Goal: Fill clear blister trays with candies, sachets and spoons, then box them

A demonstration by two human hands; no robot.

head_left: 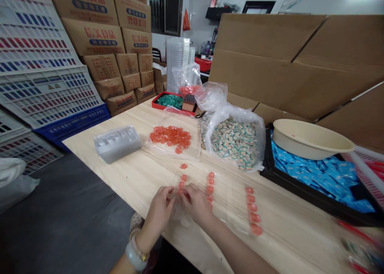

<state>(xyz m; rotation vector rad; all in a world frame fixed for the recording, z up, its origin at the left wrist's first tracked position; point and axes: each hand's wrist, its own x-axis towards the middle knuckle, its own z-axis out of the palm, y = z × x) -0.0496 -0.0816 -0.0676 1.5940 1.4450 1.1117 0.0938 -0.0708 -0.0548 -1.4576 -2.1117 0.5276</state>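
Note:
At the near edge of the wooden table (pixel 294 234), my left hand (pixel 163 202) and my right hand (pixel 196 202) meet over a clear plastic tray (pixel 187 180). Both have bent fingers pressed together; whatever is between them is hidden. Small translucent orange-red pieces (pixel 182 179) form a short row just past my fingertips. To the right, further orange-red pieces make a second row (pixel 210 182) and a third row (pixel 253 207), on clear plastic. One loose piece (pixel 183 166) lies beyond my hands, before a heap of orange-red pieces (pixel 170 136) on clear film.
Stacked clear plastic trays (pixel 117 143) lie at left. An open bag of small printed packets (pixel 235 140) stands behind. A black crate of blue packets (pixel 318 174) holds a cream basin (pixel 312 140). A red tray of green pieces (pixel 169 102) sits at the far edge.

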